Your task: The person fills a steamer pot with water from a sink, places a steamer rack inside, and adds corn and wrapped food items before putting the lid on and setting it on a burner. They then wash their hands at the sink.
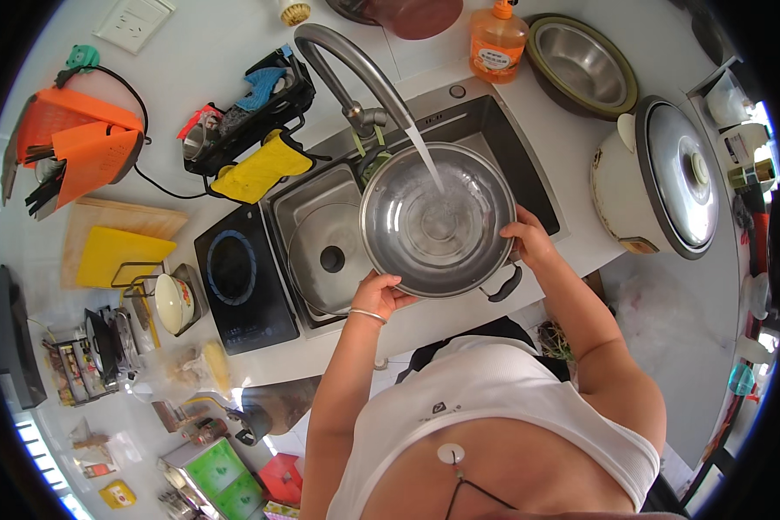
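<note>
A wide, shallow metal pan (399, 238) is held over the right basin of the sink (542, 204). Water streams from the curved tap (347, 48) into it, and some water lies in its bottom. My left hand (385, 295) grips the pan's near left rim, thumb on top. On its right side, my right hand (531, 237) is closed on the rim, with a black loop handle (506, 285) just below. A round lid with a black knob (332, 258) lies in the left basin. The fingers under the pan are partly hidden.
Left of the sink sits a black induction cooker (247, 312). A black rack (264, 117) carries a yellow cloth (264, 167). An orange soap bottle (497, 43), nested bowls (581, 65) and a large lidded pot (624, 186) stand behind and to the right.
</note>
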`<state>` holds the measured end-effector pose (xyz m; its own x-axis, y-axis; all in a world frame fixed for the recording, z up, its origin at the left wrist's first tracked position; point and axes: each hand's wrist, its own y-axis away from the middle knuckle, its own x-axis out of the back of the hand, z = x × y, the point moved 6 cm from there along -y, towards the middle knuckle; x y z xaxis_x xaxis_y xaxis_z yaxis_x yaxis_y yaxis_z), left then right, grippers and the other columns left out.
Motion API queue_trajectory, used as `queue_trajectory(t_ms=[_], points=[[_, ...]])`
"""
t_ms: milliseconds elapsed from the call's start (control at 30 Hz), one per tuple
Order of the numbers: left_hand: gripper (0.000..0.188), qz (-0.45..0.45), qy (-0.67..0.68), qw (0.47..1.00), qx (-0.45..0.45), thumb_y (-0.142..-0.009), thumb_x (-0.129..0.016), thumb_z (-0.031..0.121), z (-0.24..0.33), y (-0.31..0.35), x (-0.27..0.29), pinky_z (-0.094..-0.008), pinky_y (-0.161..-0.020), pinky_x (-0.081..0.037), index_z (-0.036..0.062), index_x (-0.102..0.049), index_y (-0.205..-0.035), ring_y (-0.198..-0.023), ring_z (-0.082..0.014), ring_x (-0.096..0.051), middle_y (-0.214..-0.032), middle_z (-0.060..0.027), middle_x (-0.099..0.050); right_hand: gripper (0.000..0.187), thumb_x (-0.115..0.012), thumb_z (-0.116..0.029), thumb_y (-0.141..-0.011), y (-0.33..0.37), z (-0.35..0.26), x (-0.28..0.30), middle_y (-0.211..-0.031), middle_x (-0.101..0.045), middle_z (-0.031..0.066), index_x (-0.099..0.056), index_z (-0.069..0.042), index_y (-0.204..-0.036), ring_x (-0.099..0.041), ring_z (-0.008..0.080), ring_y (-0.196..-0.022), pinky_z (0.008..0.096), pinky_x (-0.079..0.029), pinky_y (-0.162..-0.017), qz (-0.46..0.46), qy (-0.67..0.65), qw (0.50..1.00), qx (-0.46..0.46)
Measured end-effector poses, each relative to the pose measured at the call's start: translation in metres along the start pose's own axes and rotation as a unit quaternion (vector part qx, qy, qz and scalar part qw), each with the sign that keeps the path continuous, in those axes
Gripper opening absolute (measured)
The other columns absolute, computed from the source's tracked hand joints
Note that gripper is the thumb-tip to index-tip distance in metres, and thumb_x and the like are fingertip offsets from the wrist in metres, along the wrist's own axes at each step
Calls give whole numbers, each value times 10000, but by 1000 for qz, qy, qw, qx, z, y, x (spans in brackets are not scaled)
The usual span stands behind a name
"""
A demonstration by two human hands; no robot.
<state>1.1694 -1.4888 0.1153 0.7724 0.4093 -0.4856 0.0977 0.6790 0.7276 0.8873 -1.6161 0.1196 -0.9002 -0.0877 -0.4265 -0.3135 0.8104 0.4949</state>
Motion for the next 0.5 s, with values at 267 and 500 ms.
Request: queue_trajectory(t_ms=[267,500], points=[[466,55,66,995,-53,-724,-512,18,-21,-3,2,-501,-802,-574,16,-484,-1190,-924,-340,-668,-1069,-168,-642,771,-691,-344,-789,-29,-29,-5,-1264,-531,148,-371,-5,-1402,-522,241,-1149,367,-437,-945,-97,199,973,-69],[400,94,72,991,-63,-721,-537,11,-25,7,2,-473,-707,-578,22,-486,-1118,-794,-312,-676,-960,-143,-644,824,-610,-519,-874,-114,-87,-50,-1447,-400,146,-329,5,-1444,-388,256,-1319,372,-332,-1066,-107,295,948,53]])
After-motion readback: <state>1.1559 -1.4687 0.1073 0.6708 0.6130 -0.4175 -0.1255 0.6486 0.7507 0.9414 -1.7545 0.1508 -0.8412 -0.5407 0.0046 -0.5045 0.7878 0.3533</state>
